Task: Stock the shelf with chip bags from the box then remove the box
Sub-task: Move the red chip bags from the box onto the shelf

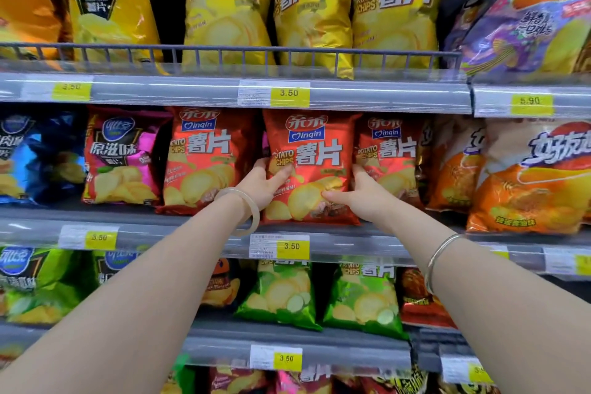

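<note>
A red chip bag (311,150) stands upright at the middle of the second shelf (179,221). My left hand (263,182) grips its left side, thumb across the front and fingers behind. On the bag's right side my right hand (358,190) holds it the same way, thumb lying over the printed chips. Matching red bags stand on either side, one to the left (204,157) and one to the right (388,153). The box is out of view.
Yellow bags (224,3) fill the upper shelf behind a wire rail (224,53). Green bags (281,291) sit on the shelf below. Orange bags (524,179) stand at the right, blue and pink ones (118,157) at the left. Price strips with yellow tags line each shelf edge.
</note>
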A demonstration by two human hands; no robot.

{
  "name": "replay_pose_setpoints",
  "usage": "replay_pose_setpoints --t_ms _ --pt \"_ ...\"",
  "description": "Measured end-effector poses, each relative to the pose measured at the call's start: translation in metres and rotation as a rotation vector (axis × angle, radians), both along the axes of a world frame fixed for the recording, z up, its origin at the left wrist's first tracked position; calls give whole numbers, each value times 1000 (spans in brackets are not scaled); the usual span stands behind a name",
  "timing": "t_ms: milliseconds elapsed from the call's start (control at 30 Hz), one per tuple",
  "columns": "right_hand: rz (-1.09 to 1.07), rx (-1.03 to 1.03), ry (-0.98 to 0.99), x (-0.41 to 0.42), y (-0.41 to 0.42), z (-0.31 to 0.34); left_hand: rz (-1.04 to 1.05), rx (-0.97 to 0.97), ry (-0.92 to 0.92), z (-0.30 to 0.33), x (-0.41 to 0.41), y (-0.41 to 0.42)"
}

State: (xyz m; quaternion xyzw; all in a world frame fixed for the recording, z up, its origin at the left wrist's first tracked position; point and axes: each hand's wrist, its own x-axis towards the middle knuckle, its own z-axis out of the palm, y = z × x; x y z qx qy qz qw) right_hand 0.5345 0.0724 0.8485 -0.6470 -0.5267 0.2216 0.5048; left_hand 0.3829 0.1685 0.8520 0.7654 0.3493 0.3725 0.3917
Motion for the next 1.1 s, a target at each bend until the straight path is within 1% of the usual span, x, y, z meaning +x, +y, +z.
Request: replay_pose_setpoints --t_ms 67,167,267,567,767,933,1100 --pt "-6 9 -54 -3 -1 -1 -34 -3 30 -3 -3 2" --pt "-17 6 -122 -7 1 -1 -103 -66 84 -5 -8 1" --pt "-30 -9 -149 -13 2 -1 -79 -62 122 -4 -13 3" --pt "-82 -51 -100 -20 3 -3 -40 -81 132 -5 -28 9" --pt "-235 -54 -113 -33 -19 3 -60 -91 117 0 -52 -2" --pt "-352 0 -87 -73 -44 -4 -68 -52 104 -3 -91 -15" --pt "-392 -70 -54 -133 -55 -39 -156 -204 109 -35 -143 -24"
